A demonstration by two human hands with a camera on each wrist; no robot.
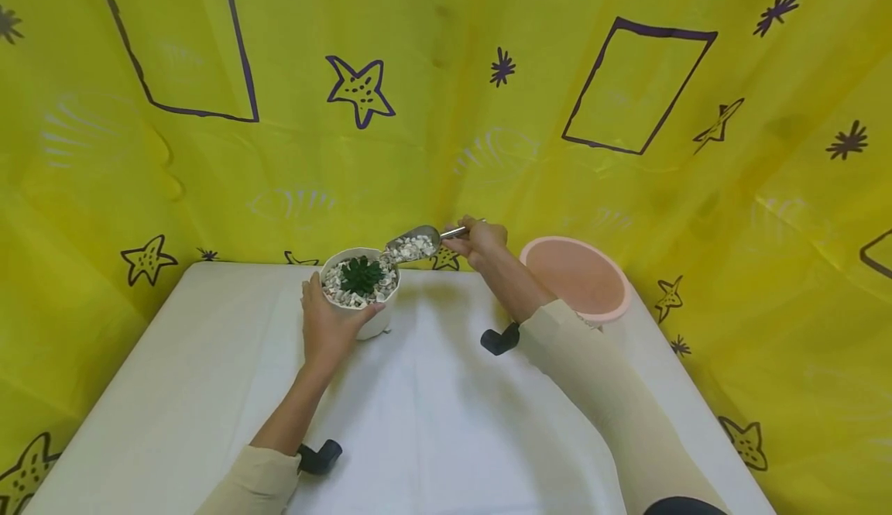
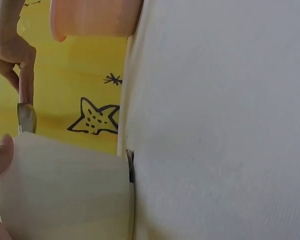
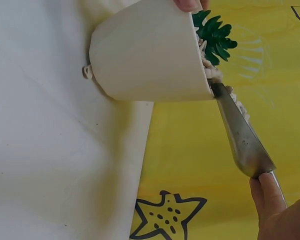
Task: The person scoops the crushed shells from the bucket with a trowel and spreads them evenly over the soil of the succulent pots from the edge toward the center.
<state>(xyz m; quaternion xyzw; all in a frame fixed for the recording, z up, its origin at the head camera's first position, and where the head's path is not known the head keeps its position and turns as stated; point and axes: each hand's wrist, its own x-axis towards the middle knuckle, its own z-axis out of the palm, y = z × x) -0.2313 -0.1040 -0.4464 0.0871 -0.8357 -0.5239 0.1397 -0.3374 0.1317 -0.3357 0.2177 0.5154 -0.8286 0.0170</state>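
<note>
A white pot (image 1: 372, 323) stands on the table, holding a dark green succulent (image 1: 361, 275) ringed by pale pebbles (image 1: 337, 289). My left hand (image 1: 331, 326) grips the pot from its near left side, thumb across the front and fingers at the left rim. My right hand (image 1: 485, 242) holds a metal scoop (image 3: 245, 145) by its handle. White pebbles (image 1: 414, 247) fill the scoop, whose tip meets the pot's right rim. In the right wrist view the scoop slopes toward the pot, with pebbles at its lip. The pot hides much of the scoop in the left wrist view.
A pink tub (image 1: 613, 317) stands at the table's back right, behind my right forearm. White cloth covers the table (image 1: 418, 406). A yellow patterned curtain (image 1: 432, 112) hangs along the back edge. One pebble (image 3: 87, 72) lies by the pot's base.
</note>
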